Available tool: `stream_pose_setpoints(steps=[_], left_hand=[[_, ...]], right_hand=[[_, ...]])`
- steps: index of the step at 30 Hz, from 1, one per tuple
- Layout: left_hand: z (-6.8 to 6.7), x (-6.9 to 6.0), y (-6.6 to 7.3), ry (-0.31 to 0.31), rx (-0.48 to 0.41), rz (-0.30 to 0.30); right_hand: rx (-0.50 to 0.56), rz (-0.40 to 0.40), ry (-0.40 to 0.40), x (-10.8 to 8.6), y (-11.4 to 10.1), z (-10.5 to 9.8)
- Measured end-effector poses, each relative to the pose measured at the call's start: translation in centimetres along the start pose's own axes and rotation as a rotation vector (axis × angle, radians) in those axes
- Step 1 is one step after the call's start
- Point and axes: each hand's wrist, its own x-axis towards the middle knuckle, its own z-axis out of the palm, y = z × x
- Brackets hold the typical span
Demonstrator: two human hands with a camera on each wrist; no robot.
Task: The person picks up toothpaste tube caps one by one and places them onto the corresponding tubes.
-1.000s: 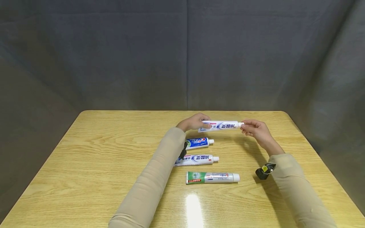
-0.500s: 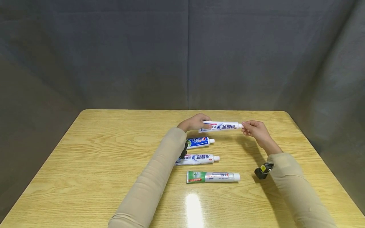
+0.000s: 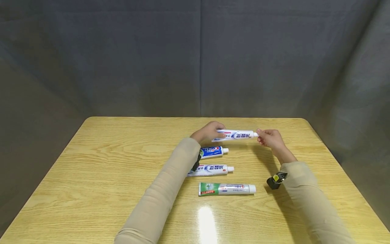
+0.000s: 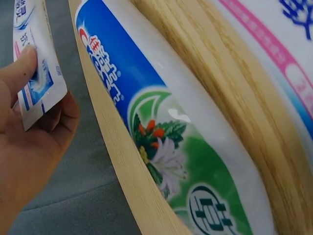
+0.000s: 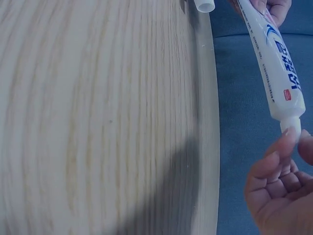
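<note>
A white toothpaste tube (image 3: 240, 135) with blue lettering is held above the far part of the table. My left hand (image 3: 210, 130) grips its flat end, thumb on top, as the left wrist view also shows. At the other end, my right hand (image 3: 272, 138) pinches the white cap (image 5: 290, 126) between thumb and fingers. Just nearer lies a blue toothpaste tube (image 3: 211, 152), its left end hidden by my left wrist. Below it in the head view are a second white toothpaste tube (image 3: 213, 169), partly hidden too, and a green and silver toothpaste tube (image 3: 226, 189).
All the lying tubes rest on a wooden table (image 3: 122, 162), their caps toward the right. A dark grey curtain (image 3: 146, 67) hangs behind the table and along its sides. Small black wrist cameras (image 3: 273, 183) sit on both forearms.
My right hand's fingers have shifted on the cap, and the right wrist has moved slightly left. The left hand keeps its grip; the lying tubes have not moved.
</note>
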Motion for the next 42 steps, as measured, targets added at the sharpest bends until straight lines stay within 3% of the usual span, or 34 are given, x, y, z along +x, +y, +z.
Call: stream_pose_setpoints(steps=[10,18,23,34,42], left_hand=[[0.0,-0.2,-0.4,0.035,0.005,0.002],[-0.1,-0.2,-0.8,0.105,-0.030,-0.053],[0.0,-0.2,-1.2,0.114,-0.044,-0.061],[0.4,-0.6,-1.8,0.140,0.039,-0.085],[0.6,-0.8,-2.0,0.148,0.051,-0.086]], right_hand=[[-0.021,0.034,0.045,-0.1,-0.1,0.7],[0.129,0.071,0.025,0.2,0.6,1.3],[0.179,0.094,0.023,0.4,1.0,1.5],[0.129,0.170,0.010,0.8,1.3,2.1],[0.082,0.215,0.032,0.9,1.3,2.6]])
